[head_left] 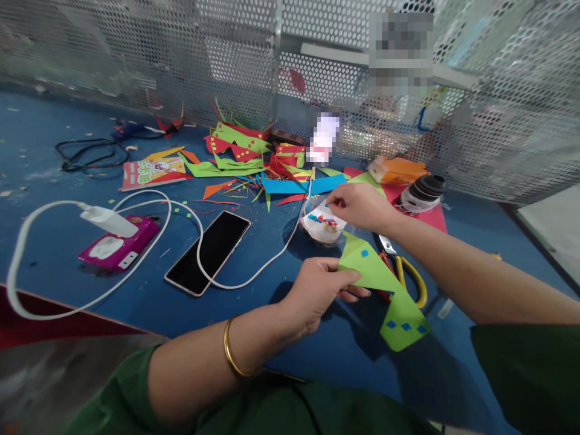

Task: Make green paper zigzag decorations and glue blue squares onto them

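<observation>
Dark green sleeves [525, 368] sit nearest us, along the bottom of the frame, with a gold bangle [229, 351] round our left wrist. Right of centre, our left grip [317, 290] grasps a cut piece of green paper [374, 269] by its left edge, thumb on top; small blue squares dot its surface, three of them in a row at the lower end. Just above it, our right grip [362, 207] bends over a white pad [312, 232] strewn with red, blue and yellow bits, its fingertips drawn together; we cannot tell whether they pinch anything. Scissors with yellow handles [422, 284] lie partly behind the paper on the blue bench [194, 314]. Left of centre we see a dark-screened phone [208, 251] crossed by a white cable [249, 284], and farther left a purple power socket [140, 232]. Red and green paper cut-outs [238, 142] lie at upper centre.
</observation>
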Demonstrator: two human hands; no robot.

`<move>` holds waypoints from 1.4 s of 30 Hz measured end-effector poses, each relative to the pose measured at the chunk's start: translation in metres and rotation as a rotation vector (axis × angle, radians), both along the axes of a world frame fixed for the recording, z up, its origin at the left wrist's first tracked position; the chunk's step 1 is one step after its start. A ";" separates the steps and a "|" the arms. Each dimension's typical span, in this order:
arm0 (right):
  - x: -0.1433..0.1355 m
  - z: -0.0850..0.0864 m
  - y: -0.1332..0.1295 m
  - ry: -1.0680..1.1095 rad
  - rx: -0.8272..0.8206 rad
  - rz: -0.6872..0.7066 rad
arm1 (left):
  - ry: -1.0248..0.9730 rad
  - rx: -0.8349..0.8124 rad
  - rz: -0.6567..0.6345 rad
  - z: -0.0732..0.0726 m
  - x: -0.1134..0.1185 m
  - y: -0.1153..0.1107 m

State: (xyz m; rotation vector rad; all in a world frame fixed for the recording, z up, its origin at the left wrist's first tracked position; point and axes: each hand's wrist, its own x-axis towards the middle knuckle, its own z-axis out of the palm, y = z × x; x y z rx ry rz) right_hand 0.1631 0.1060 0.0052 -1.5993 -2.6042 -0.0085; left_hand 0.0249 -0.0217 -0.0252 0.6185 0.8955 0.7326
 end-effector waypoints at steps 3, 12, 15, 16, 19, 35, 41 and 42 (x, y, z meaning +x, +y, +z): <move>0.011 0.013 -0.010 0.354 -0.088 -0.136 | 0.002 0.020 0.011 0.000 -0.001 0.002; 0.035 0.032 -0.095 1.073 -0.195 -0.412 | 0.034 0.116 0.073 0.005 -0.007 0.005; 0.038 0.021 -0.122 1.122 -0.216 -0.429 | 0.057 0.149 0.104 0.005 -0.006 0.006; 0.038 0.017 -0.128 1.123 -0.240 -0.425 | 0.061 0.156 0.109 0.004 -0.006 0.006; 0.035 0.002 -0.135 1.127 -0.309 -0.380 | 0.069 0.168 0.109 0.003 -0.005 0.007; 0.035 -0.012 -0.141 1.075 -0.115 -0.543 | 0.219 0.371 0.273 0.002 -0.001 0.005; 0.031 -0.010 -0.142 1.058 -0.023 -0.541 | 0.302 0.539 0.312 -0.001 -0.003 0.002; 0.030 -0.010 -0.142 1.052 -0.014 -0.536 | 0.308 0.543 0.310 -0.001 -0.003 0.002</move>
